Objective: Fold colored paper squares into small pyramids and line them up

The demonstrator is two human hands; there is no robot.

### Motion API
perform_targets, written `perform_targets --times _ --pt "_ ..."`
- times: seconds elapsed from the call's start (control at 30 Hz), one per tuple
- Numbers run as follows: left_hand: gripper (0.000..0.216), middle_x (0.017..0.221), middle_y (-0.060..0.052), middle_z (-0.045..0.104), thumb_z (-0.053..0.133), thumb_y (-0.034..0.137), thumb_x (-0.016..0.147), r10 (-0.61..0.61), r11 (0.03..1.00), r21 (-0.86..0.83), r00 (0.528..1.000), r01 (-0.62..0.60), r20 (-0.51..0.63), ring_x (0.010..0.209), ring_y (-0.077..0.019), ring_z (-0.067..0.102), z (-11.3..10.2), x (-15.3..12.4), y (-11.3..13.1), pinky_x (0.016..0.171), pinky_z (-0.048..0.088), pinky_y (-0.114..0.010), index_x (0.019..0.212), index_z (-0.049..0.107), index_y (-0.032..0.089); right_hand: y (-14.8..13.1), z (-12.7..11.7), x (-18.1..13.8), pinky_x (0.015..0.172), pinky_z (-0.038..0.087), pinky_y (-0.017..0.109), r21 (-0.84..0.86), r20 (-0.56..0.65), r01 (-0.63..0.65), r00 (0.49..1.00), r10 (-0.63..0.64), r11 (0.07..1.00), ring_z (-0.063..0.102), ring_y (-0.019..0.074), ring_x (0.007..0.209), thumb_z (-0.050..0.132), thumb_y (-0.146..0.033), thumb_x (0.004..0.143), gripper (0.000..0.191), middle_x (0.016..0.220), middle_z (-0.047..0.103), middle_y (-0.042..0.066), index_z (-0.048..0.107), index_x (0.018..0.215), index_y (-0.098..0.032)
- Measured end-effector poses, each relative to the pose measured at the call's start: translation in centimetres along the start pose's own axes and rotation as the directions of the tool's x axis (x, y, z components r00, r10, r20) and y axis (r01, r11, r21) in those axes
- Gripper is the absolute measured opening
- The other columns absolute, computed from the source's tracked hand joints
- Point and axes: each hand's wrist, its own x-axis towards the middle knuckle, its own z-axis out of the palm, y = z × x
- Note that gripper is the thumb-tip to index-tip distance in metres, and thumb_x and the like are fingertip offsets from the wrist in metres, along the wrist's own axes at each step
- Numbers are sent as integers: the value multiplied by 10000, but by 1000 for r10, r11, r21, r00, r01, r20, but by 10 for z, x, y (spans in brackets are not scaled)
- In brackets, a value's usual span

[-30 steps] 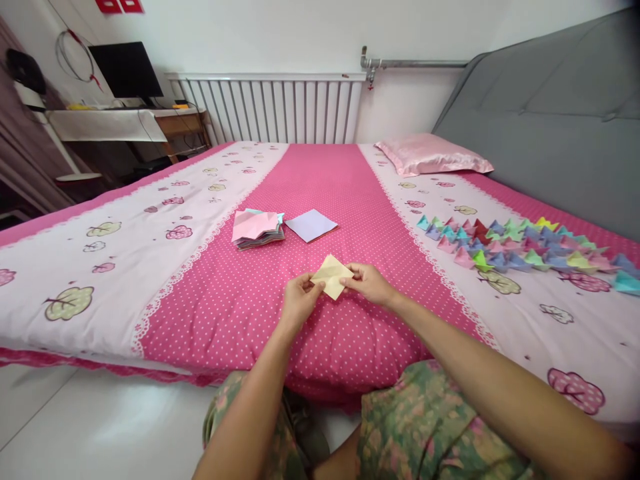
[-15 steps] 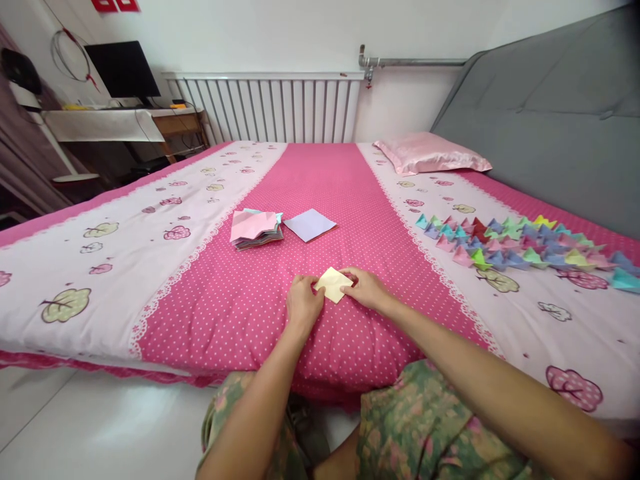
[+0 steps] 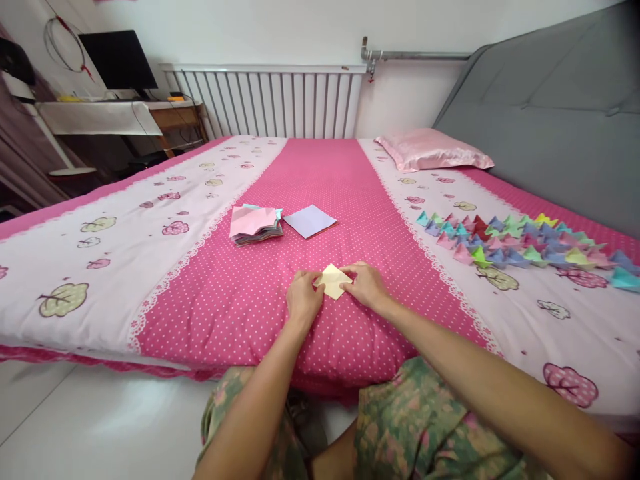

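A small pale yellow folded paper (image 3: 333, 282) is held between my two hands, one corner pointing toward me. My left hand (image 3: 305, 295) pinches its left corner with thumb and fingers. On the opposite corner, my right hand (image 3: 366, 284) is closed in the same kind of pinch. Both hands are just over the pink dotted part of the bed. Beyond them lie a stack of coloured paper sheets (image 3: 254, 223), pink on top, and a flatter pile of square paper (image 3: 311, 221) with a lilac sheet uppermost.
Several rows of folded paper pieces (image 3: 520, 240) in many colours stand on the bed (image 3: 320, 173) at the right. A pink pillow (image 3: 433, 149) lies against the grey headboard (image 3: 545, 100). Along the far wall is a white radiator (image 3: 270, 100); a desk (image 3: 125, 119) carries a monitor (image 3: 119, 60).
The view has tilted slightly, so the scene sits a little higher or shifted. My hands keep their pinch on the yellow paper, with hardly any movement.
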Motion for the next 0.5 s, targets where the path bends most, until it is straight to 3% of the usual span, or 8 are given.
perform_targets --times 0.23,0.5 --pt "293 942 -39 608 548 211 713 -8 1000 12 1000 8 23 834 -182 556 0 0 2 723 415 -274 1000 604 230 -4 1 -1 660 416 239 -17 -71 -6 997 5 1000 554 131 691 678 -214 589 311 876 627 24 665 900 -210" --pt "118 832 -36 593 520 180 711 5 1000 -1 1000 -5 11 736 -152 547 -2 0 1 651 398 -250 772 620 194 -5 -3 -1 540 403 217 38 38 -25 999 23 999 583 133 620 641 -214 638 108 725 673 -2 672 740 -214"
